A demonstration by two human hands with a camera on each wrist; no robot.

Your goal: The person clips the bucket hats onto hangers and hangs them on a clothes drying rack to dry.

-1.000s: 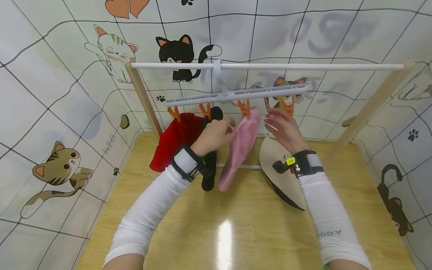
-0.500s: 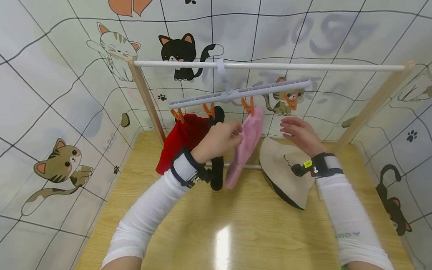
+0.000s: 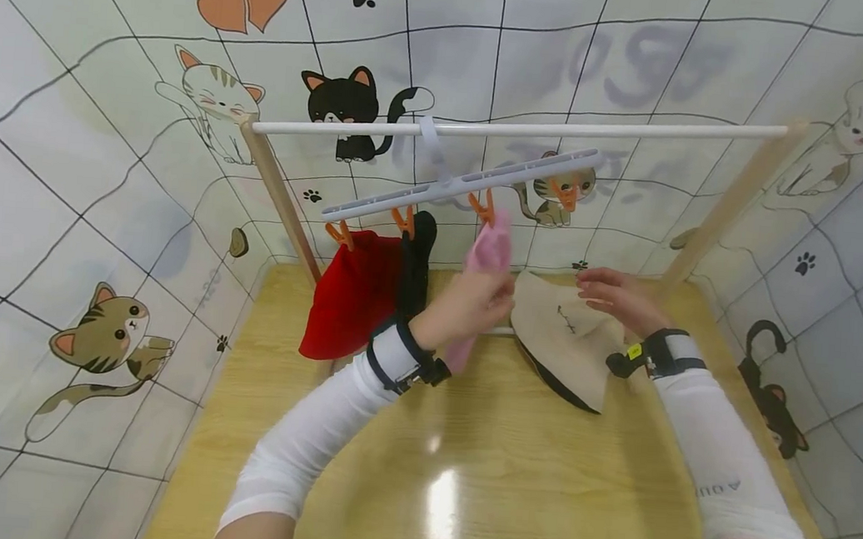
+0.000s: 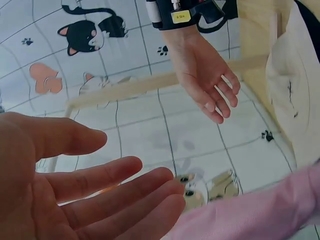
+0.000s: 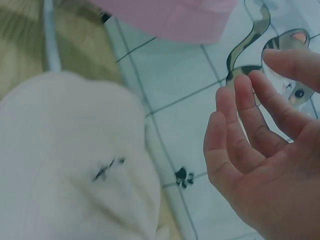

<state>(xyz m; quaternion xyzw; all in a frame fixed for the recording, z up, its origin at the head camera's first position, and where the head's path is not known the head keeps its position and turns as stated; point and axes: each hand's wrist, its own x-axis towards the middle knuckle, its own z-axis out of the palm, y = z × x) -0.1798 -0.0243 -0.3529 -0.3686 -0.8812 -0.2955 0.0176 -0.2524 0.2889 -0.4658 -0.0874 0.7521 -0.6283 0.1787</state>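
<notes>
My left hand [image 3: 468, 304] is in front of the hanging pink cloth item [image 3: 492, 244], hiding part of it in the head view. In the left wrist view its fingers are extended and hold nothing, with the pink fabric [image 4: 250, 210] just past the fingertips. My right hand [image 3: 620, 299] hovers beside the cream bucket hat [image 3: 562, 337] on the table, its fingers loosely bent and nothing in them. An orange clip [image 3: 487, 208] holds the pink item to the grey-white hanger [image 3: 460, 186]. Farther right on the hanger, another orange clip [image 3: 564, 195] holds nothing.
A red hat [image 3: 350, 301] and a narrow black item [image 3: 417, 260] hang from orange clips at the hanger's left. The tilted hanger hooks over a white rod [image 3: 531, 131] between wooden posts [image 3: 732, 207]. Printed cat walls enclose the wooden table [image 3: 537, 486].
My right hand has moved down and right from the clip at the hanger's right toward the cream hat. My left hand has shifted right and down, across the pink item. The hanger's tilt has increased.
</notes>
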